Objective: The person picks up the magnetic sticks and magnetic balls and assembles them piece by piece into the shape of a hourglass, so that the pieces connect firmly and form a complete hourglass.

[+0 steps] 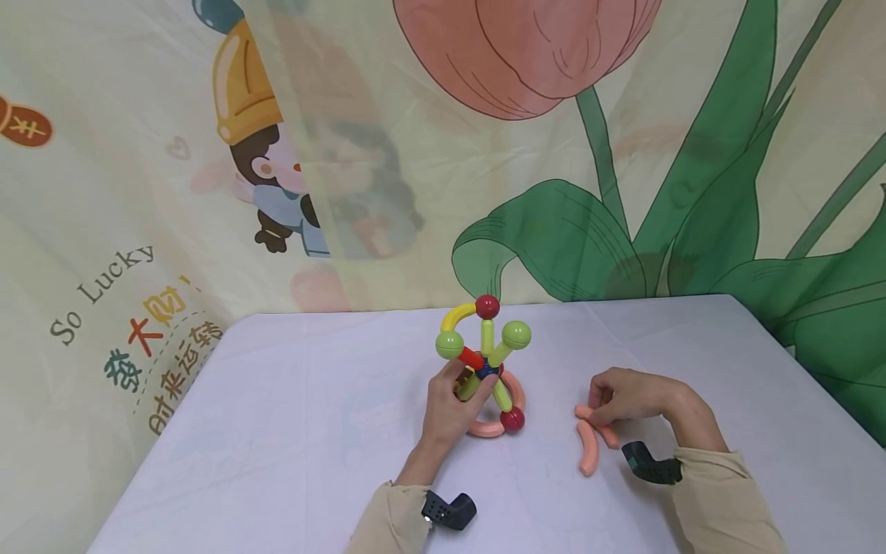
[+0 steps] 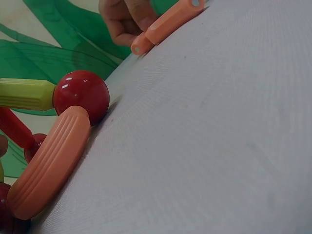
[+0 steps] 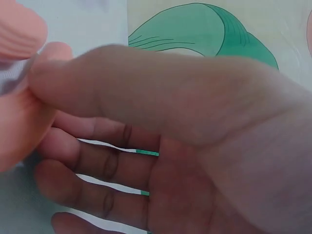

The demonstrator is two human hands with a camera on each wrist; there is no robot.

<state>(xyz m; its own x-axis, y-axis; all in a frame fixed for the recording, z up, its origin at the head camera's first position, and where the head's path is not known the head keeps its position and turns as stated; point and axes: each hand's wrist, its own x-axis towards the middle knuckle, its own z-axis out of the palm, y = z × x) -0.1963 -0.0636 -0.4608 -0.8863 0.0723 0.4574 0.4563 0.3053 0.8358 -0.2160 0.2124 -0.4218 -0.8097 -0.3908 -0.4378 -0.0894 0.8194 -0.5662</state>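
Observation:
My left hand grips a toy structure of magnetic balls and sticks around its dark blue centre ball. Yellow-green sticks and a red stick branch outward to balls, among them a light green ball and a red ball on top. Curved salmon sticks form its lower part, joined to a glossy red ball. To the right, my right hand pinches a curved salmon stick between thumb and fingers. Beside it lies another curved salmon stick.
Both hands work over a table with a white cloth. Behind it hangs a printed curtain with a large tulip and cartoon figures. Dark cameras are strapped at both wrists.

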